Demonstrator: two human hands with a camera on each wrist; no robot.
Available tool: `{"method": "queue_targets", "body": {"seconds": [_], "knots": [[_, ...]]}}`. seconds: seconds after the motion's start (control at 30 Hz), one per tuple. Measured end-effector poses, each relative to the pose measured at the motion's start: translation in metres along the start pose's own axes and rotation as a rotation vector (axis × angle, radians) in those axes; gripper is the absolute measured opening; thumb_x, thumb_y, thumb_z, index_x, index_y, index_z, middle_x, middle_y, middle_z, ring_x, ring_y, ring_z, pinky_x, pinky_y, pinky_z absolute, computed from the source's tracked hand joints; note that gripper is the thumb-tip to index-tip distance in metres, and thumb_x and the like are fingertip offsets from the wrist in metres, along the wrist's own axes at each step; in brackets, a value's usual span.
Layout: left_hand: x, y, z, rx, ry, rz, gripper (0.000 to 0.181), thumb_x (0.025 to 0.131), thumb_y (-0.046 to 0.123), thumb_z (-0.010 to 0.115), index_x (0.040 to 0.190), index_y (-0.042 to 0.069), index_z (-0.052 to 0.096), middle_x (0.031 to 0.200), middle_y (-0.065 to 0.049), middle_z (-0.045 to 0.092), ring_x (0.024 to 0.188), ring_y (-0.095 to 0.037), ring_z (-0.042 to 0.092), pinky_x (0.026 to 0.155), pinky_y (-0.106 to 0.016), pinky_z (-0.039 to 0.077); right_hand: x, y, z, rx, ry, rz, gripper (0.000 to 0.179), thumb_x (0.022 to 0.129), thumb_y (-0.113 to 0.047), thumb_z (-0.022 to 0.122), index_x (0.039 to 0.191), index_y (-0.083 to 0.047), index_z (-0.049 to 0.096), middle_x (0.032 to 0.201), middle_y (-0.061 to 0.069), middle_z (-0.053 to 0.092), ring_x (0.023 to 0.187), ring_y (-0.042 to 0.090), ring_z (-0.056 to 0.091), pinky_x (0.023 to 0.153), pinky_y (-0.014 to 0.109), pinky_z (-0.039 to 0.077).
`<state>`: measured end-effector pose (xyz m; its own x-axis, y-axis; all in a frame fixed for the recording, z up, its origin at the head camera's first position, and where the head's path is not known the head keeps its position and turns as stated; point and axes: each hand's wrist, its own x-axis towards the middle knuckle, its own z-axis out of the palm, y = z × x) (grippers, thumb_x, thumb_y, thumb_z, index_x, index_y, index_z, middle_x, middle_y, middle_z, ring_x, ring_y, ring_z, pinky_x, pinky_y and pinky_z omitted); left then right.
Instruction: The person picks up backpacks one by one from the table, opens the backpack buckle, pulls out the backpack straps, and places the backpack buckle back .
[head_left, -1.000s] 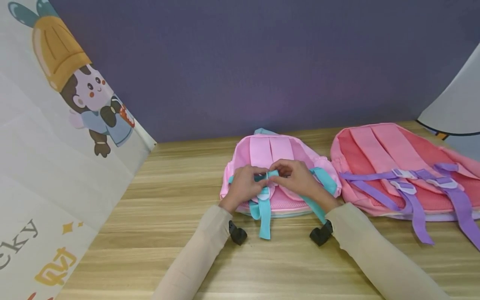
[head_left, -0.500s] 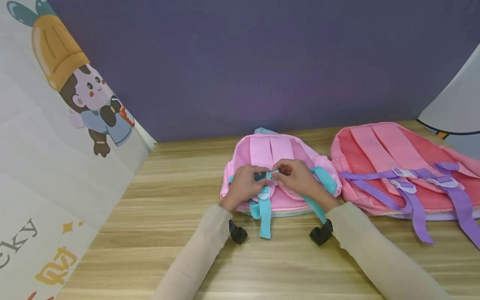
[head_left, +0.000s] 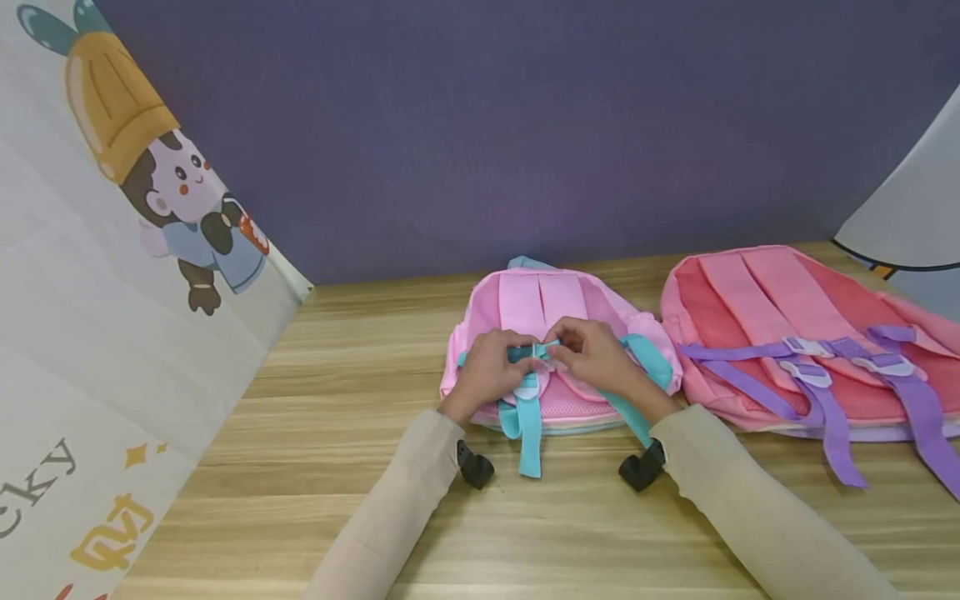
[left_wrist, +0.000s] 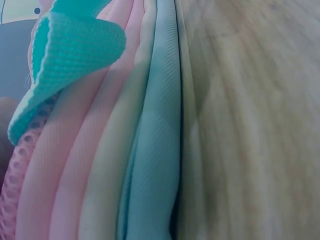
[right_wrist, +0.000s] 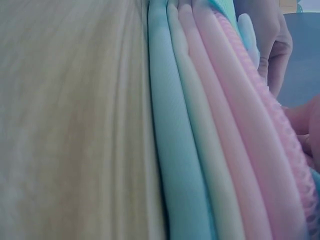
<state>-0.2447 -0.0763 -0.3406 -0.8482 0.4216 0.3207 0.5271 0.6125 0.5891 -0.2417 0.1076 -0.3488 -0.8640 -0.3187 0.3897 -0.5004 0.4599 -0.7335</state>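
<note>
A small pink backpack [head_left: 487, 308] lies with its shoulder straps up on the wooden table. Over its middle, my left hand [head_left: 487, 371] pinches a pale buckle [head_left: 536, 351] between thumb and fingers. Close beside it, my right hand [head_left: 596, 357] pinches a short piece of teal strap [head_left: 550, 348] at that buckle. The fingertips partly cover how strap and buckle meet. A loose teal strap end [head_left: 531, 442] hangs from a lower white buckle [head_left: 527, 387] onto the table. Both wrist views mostly show the backpack's layered edge [left_wrist: 155, 125]; part of the left hand [right_wrist: 267, 40] appears in the right wrist view.
A larger coral-pink backpack [head_left: 690, 292] with purple straps [head_left: 836, 437] lies against the small one's right side. Behind the table [head_left: 337, 400] rises a dark purple panel [head_left: 480, 133]. A white sheet with a cartoon figure [head_left: 180, 175] stands along the left.
The teal strap piece between the fingertips has shifted and turned slightly, and a pale bit shows under the right thumb. Both hands stay in nearly the same place.
</note>
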Motion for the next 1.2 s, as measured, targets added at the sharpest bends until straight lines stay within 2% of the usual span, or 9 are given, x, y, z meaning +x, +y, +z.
{"method": "queue_targets", "body": {"seconds": [0.1, 0.2, 0.3, 0.37, 0.53, 0.73, 0.93, 1.07, 1.2], "knots": [[0.0001, -0.0005, 0.0001, -0.004, -0.002, 0.004, 0.026, 0.082, 0.016, 0.075, 0.105, 0.006, 0.073, 0.102, -0.009, 0.073, 0.07, -0.01, 0.057, 0.067, -0.022, 0.048, 0.0003, -0.0002, -0.0001, -0.006, -0.004, -0.006, 0.006, 0.087, -0.002, 0.064, 0.093, -0.002, 0.064, 0.083, 0.009, 0.066, 0.074, 0.015, 0.06, 0.073, 0.025, 0.051], [0.0001, -0.0005, 0.0, -0.007, -0.004, 0.002, 0.027, 0.083, 0.015, 0.074, 0.108, 0.005, 0.072, 0.105, -0.009, 0.072, 0.086, -0.015, 0.065, 0.078, -0.027, 0.052, 0.0, -0.001, -0.0006, -0.003, -0.013, -0.01, 0.013, 0.087, -0.001, 0.063, 0.099, -0.004, 0.067, 0.091, 0.01, 0.069, 0.079, 0.017, 0.062, 0.077, 0.029, 0.052], [0.0003, -0.0009, 0.0005, -0.004, -0.01, 0.004, 0.029, 0.083, 0.015, 0.073, 0.11, 0.005, 0.071, 0.107, -0.01, 0.071, 0.097, -0.019, 0.066, 0.085, -0.032, 0.052, -0.0008, -0.0014, -0.0008, 0.008, -0.018, -0.007, 0.016, 0.087, -0.004, 0.065, 0.103, -0.005, 0.069, 0.099, 0.01, 0.07, 0.084, 0.019, 0.064, 0.08, 0.034, 0.053], [0.0005, -0.0011, 0.0007, -0.004, -0.013, 0.007, 0.028, 0.084, 0.013, 0.073, 0.11, 0.005, 0.071, 0.108, -0.01, 0.071, 0.099, -0.02, 0.066, 0.086, -0.033, 0.052, -0.0012, -0.0011, -0.0008, 0.006, -0.017, -0.006, 0.017, 0.086, -0.007, 0.068, 0.103, -0.005, 0.069, 0.101, 0.01, 0.071, 0.085, 0.02, 0.065, 0.081, 0.036, 0.054], [0.0007, -0.0017, 0.0011, 0.017, -0.004, 0.024, 0.026, 0.084, 0.012, 0.072, 0.109, 0.006, 0.072, 0.107, -0.009, 0.072, 0.097, -0.019, 0.067, 0.085, -0.034, 0.052, -0.0006, -0.0007, -0.0002, -0.022, -0.001, 0.004, 0.017, 0.083, -0.013, 0.073, 0.098, -0.006, 0.071, 0.09, 0.007, 0.07, 0.079, 0.016, 0.062, 0.076, 0.029, 0.054], [0.001, -0.0005, 0.0005, 0.059, 0.007, 0.028, 0.024, 0.082, 0.017, 0.075, 0.104, 0.009, 0.074, 0.102, -0.005, 0.073, 0.084, -0.015, 0.066, 0.079, -0.034, 0.049, 0.0008, 0.0004, 0.0003, -0.025, 0.018, 0.004, 0.009, 0.084, -0.006, 0.071, 0.092, -0.003, 0.07, 0.081, 0.008, 0.069, 0.068, 0.013, 0.057, 0.065, 0.02, 0.049], [0.0012, -0.0006, 0.0007, 0.077, 0.007, 0.028, 0.024, 0.082, 0.019, 0.075, 0.104, 0.011, 0.074, 0.1, -0.003, 0.073, 0.078, -0.012, 0.063, 0.078, -0.033, 0.047, 0.0013, 0.0006, -0.0005, -0.035, 0.022, 0.02, 0.005, 0.084, -0.003, 0.069, 0.089, -0.002, 0.069, 0.083, 0.01, 0.07, 0.071, 0.014, 0.059, 0.068, 0.021, 0.05], [0.0011, -0.0013, 0.0012, 0.084, 0.01, 0.027, 0.024, 0.082, 0.019, 0.075, 0.104, 0.011, 0.074, 0.101, -0.003, 0.073, 0.081, -0.013, 0.064, 0.082, -0.035, 0.045, 0.0006, 0.0006, 0.0001, -0.032, 0.019, 0.03, 0.004, 0.085, -0.002, 0.067, 0.089, -0.001, 0.068, 0.084, 0.01, 0.069, 0.075, 0.015, 0.061, 0.072, 0.023, 0.051], [0.0006, -0.0016, 0.0018, 0.087, 0.007, 0.023, 0.024, 0.082, 0.019, 0.074, 0.105, 0.012, 0.074, 0.102, -0.002, 0.073, 0.084, -0.015, 0.064, 0.085, -0.039, 0.042, 0.0003, 0.0009, 0.001, -0.024, 0.023, 0.022, 0.003, 0.085, 0.001, 0.066, 0.088, 0.0, 0.066, 0.082, 0.009, 0.067, 0.073, 0.014, 0.057, 0.068, 0.022, 0.049]]}}
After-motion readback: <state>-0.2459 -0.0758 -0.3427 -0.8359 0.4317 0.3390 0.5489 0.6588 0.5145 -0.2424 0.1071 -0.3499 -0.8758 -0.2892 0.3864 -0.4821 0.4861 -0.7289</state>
